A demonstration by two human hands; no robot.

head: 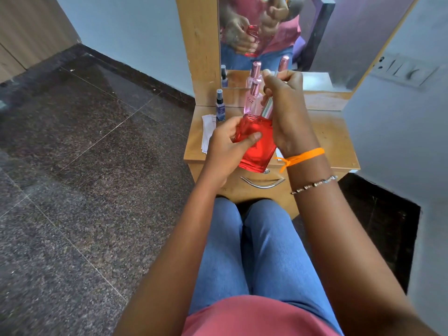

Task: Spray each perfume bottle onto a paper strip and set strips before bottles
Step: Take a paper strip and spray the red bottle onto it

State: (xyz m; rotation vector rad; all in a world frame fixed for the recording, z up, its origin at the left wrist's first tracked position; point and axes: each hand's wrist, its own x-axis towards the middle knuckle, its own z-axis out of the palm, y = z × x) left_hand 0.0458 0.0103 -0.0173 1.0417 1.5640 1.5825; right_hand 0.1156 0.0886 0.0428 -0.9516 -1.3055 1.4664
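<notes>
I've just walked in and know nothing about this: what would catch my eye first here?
The bright red bottle, held in the left hand over the small wooden table, stands out first. The right hand grips its silver cap at the top. Behind them stand a pink bottle and a small blue bottle with white paper strips beside it, under a mirror.

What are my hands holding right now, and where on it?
Left hand grips the red perfume bottle by its body; right hand holds its silver cap at the top.
</notes>
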